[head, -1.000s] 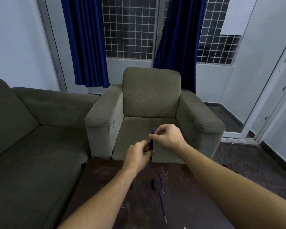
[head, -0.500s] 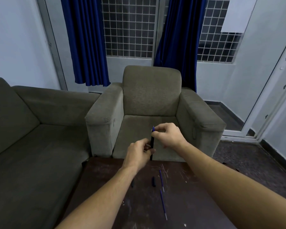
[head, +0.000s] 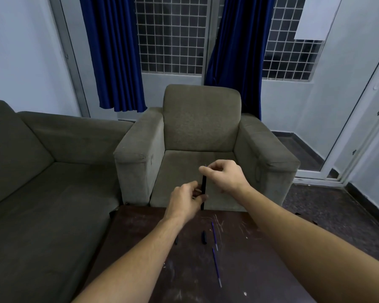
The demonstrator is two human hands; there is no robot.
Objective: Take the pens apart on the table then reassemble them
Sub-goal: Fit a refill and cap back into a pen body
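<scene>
Left hand [head: 187,199] pinches the upright pen [head: 204,186] low over the table's [head: 271,270] far edge while the right hand [head: 224,174] pinches its top, where the blue tip seen a second ago is now hidden, so probably seating it, with two refills [head: 216,262] still loose.

Only two arms and two hands of the person show. Both forearms are bare right down to the bottom edge of the view; no sleeve or cuff reaches into it. The left hand [head: 184,202] and the right hand [head: 225,177] are bare too, without gloves. No watch, band or bracelet shows at either wrist, and no ring shows on the fingers that can be seen. The arms look slim and smooth, with no markings visible.
</scene>
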